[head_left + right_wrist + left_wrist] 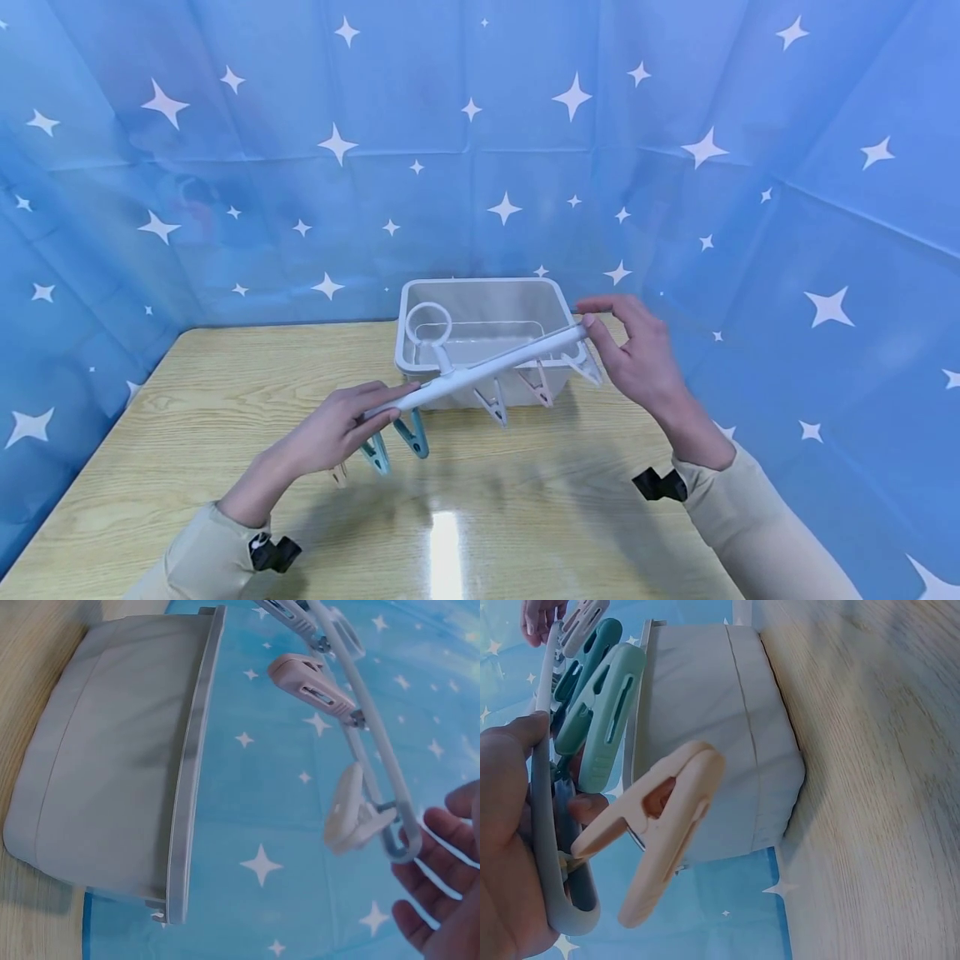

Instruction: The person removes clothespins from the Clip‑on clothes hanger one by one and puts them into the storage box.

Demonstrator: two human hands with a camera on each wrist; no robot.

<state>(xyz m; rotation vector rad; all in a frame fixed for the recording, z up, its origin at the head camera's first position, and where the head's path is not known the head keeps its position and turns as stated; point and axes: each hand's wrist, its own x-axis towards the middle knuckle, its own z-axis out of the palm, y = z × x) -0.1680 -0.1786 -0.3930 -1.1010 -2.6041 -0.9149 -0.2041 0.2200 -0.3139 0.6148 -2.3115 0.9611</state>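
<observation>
White plastic clip hanger (480, 372), ring hook (442, 358) up, held slantwise in midair; peach, teal, pink, whitish clothespins (611, 724) dangle beneath, I count probably six.

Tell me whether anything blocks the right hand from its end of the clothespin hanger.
Nothing visible does. The right hand is right at that end of the clothespin hanger; the white clothespin hangs below, not between, and the gray bin sits lower.
</observation>
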